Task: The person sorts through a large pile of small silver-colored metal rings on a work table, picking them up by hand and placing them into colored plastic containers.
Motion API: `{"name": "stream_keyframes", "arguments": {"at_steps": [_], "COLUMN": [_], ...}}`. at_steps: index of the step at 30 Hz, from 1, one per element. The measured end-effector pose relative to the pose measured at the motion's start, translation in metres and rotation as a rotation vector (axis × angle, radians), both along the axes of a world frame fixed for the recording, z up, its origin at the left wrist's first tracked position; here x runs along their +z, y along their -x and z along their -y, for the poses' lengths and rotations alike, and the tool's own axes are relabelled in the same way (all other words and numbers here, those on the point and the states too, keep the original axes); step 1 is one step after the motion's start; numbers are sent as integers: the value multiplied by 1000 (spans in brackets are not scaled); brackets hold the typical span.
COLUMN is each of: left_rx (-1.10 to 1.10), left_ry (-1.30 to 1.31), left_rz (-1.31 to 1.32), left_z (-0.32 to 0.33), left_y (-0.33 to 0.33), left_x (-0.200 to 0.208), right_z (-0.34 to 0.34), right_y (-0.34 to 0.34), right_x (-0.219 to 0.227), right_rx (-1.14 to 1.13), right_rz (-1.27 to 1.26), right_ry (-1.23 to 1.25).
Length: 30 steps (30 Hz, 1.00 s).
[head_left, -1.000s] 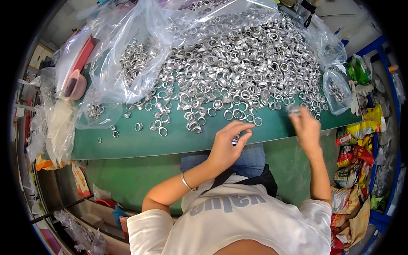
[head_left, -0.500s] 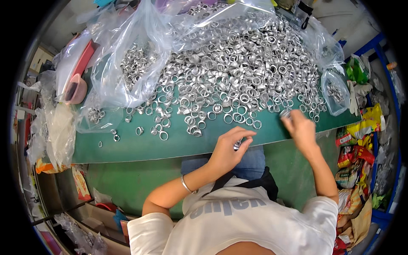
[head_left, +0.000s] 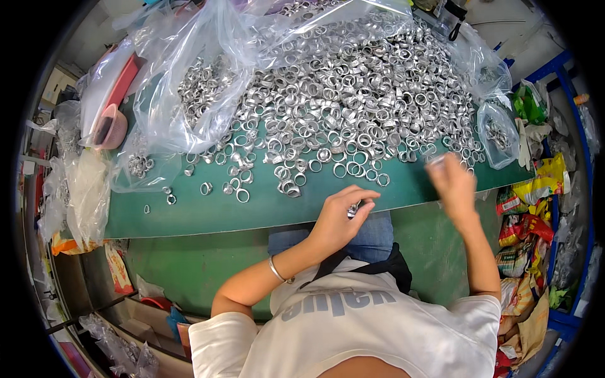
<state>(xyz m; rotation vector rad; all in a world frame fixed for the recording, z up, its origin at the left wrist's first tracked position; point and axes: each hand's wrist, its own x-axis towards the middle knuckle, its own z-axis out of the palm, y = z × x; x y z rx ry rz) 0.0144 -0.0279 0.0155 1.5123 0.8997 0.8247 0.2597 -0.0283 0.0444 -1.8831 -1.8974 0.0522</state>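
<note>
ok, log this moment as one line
silver ring pile: heaped on green table | left hand: curled round shiny metal piece | right hand: blurred, by pile's near right edge

Your white shirt: here's one grey word in big letters, upside down from this view!
Your right, yellow bag: printing there, too small to read.

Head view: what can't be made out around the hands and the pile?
Head view, left hand: its fingers cover most of the metal in its grip, so the count is hidden.
Head view, right hand: blur hides its fingertips and whatever is at them.
Head view, pile: upper rings hide those beneath.
Head view, big bag: folds and glare veil rings inside.
</note>
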Motion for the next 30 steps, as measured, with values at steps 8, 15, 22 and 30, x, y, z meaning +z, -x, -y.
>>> {"name": "stream_keyframes", "arguments": {"at_steps": [8,15,22,30], "left_rx": [-21,28,-8,-40], "left_ry": [-92,126,-304,-294], "left_rz": [7,165,139,171], "left_z": [3,-2,-4,6], "left_y": [-3,-9,-5,2], "left_x": [-4,9,9,19], "right_z": [11,20,33,36], "right_y": [6,34,53,55], "right_x": [-15,22,31,39], "right_rx": [25,266,458,554], "right_rz": [194,-177,-352,-485], "right_ry": [120,183,274,418]}}
